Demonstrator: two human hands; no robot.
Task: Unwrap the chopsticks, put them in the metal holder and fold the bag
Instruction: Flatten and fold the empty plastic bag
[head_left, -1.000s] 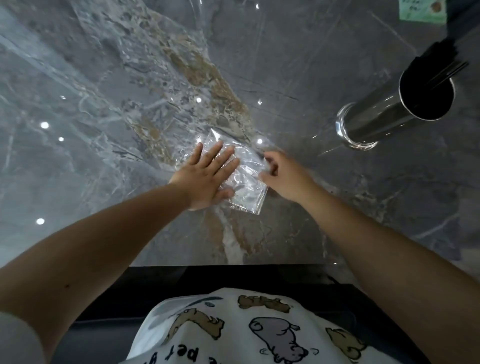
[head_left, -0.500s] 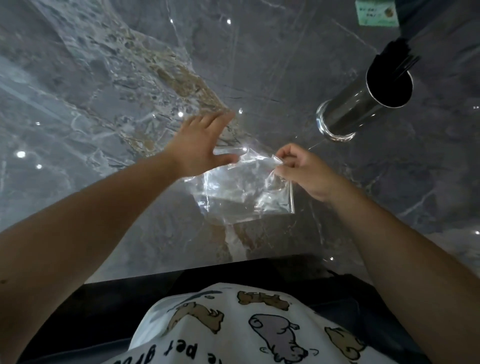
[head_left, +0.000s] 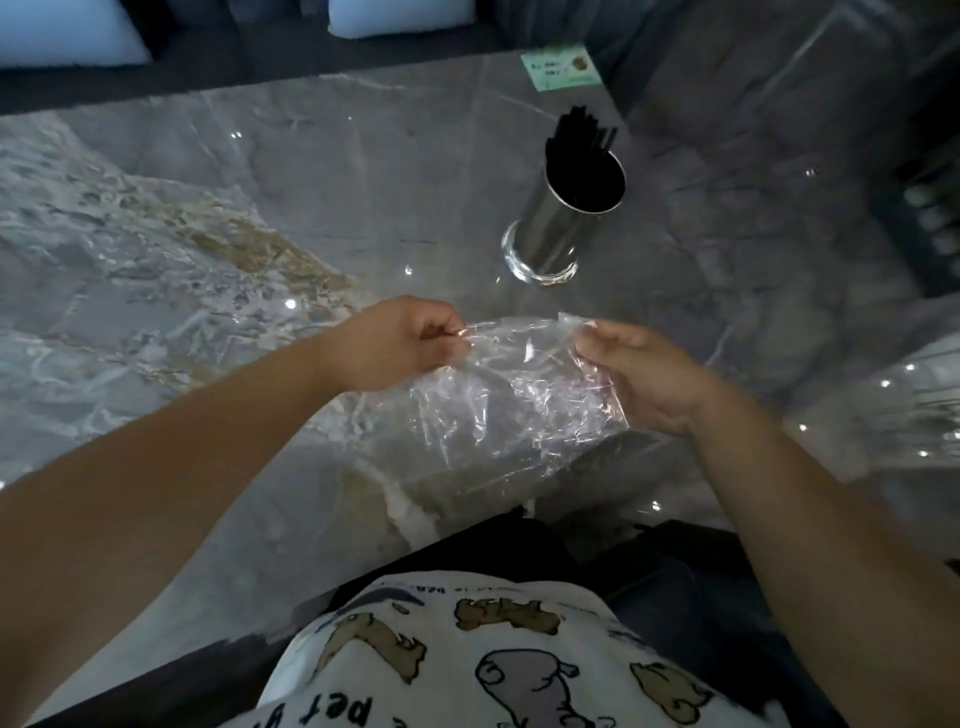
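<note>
Bag (head_left: 511, 400): clear plastic, crumpled, held up over the near edge of the table (head_left: 311, 171), roughly centre frame. Long axis runs 9-to-3 o'clock along its top edge, stretched between both hands; the rest sags down toward 6 o'clock. Can't tell if its lower edge touches the table, since the film is transparent and the marble pattern shows through. Which end is the opening: can't tell.

Left hand (head_left: 400, 343): grip closed, thumb and fingertips pinching the bag's top-left corner. Knuckles up, fingers curled.

Right hand (head_left: 641, 374): grip also closed on the bag, pinching the top-right corner at about 3 o'clock from the left hand. Part of the film lies across the palm side, and the fingertips are partly hidden behind it.

Metal holder (head_left: 569, 223): upright on the table at 1 o'clock from the hands, well apart from them. Looks tilted in frame, likely lens distortion. Chopsticks (head_left: 582, 137): dark bundle standing inside, tips poking out toward 12 o'clock. Lower lengths hidden by the holder wall; count not readable.

Green card (head_left: 561, 67) at the far table edge, 12 o'clock from the holder; print too blurred to read.

Printed shirt (head_left: 467, 654) at 6 o'clock, cut off by the frame bottom. Both forearms enter from the lower corners.
</note>
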